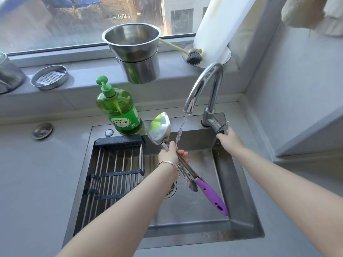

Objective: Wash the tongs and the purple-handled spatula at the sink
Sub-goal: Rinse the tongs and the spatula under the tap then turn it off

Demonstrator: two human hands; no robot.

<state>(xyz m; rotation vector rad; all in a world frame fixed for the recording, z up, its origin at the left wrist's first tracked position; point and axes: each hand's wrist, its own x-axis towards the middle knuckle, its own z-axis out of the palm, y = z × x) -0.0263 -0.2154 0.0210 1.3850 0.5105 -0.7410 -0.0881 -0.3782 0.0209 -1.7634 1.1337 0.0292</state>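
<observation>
My left hand [169, 154] grips a steel spatula [160, 127] and a pair of metal tongs [191, 184] together over the sink [239, 186]. The spatula's blade points up and back toward the soap bottle; its purple handle [211, 196] slants down to the right into the basin. The tongs lie alongside the spatula's shaft, their end near the purple handle. A thin stream of water [181, 130] falls from the faucet [204, 84] onto my left hand. My right hand [229, 139] holds the faucet lever [220, 127] at the sink's back right.
A black-framed drying rack [113, 169] covers the sink's left half. A green dish-soap bottle [118, 110] stands at the sink's back edge. On the windowsill sit stacked steel pots [135, 52], a dish brush [194, 56], a round metal soap dish [49, 76] and a white roll [217, 25].
</observation>
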